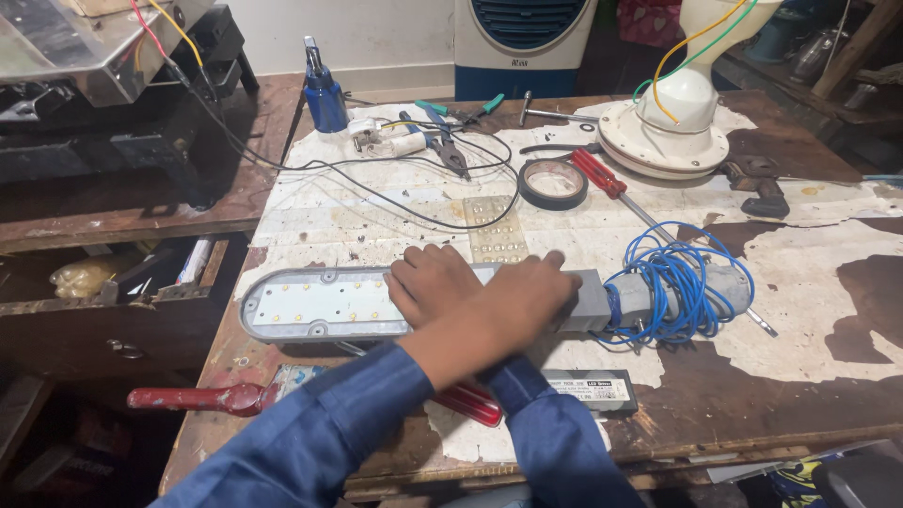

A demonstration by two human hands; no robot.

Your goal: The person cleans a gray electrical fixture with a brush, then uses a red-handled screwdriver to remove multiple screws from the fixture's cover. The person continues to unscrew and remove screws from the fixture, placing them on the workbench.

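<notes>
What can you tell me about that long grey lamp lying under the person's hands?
The LED street lamp lies flat along the worn table, its grey metal-looking housing open face up, showing a pale panel dotted with small LEDs. Both crossed hands, left hand and right hand, rest on its middle. A coil of blue wire wraps its narrow mounting end.

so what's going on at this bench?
A person in blue sleeves has crossed arms over a long grey LED street-light fixture lying on the worn wooden workbench. Left hand and right hand both rest flat on it. A blue wire coil wraps its right end.
</notes>
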